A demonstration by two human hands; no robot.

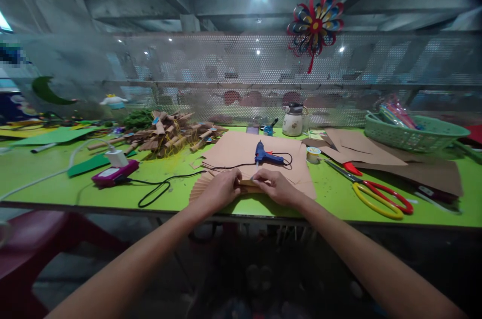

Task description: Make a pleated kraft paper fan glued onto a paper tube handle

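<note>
My left hand and my right hand pinch a small folded strip of brown paper between them, near the front edge of the green table. Left of my left hand lies pleated brown paper, partly covered by that hand. Just beyond my hands, a blue glue gun rests on a stack of brown paper sheets. Its black cord runs left. The fingertips hide part of the held strip.
Large scissors with red and yellow handles lie at right, before a green basket. A purple power socket with a white plug sits at left. Rolled brown paper pieces are heaped behind it. A white jar stands at the back.
</note>
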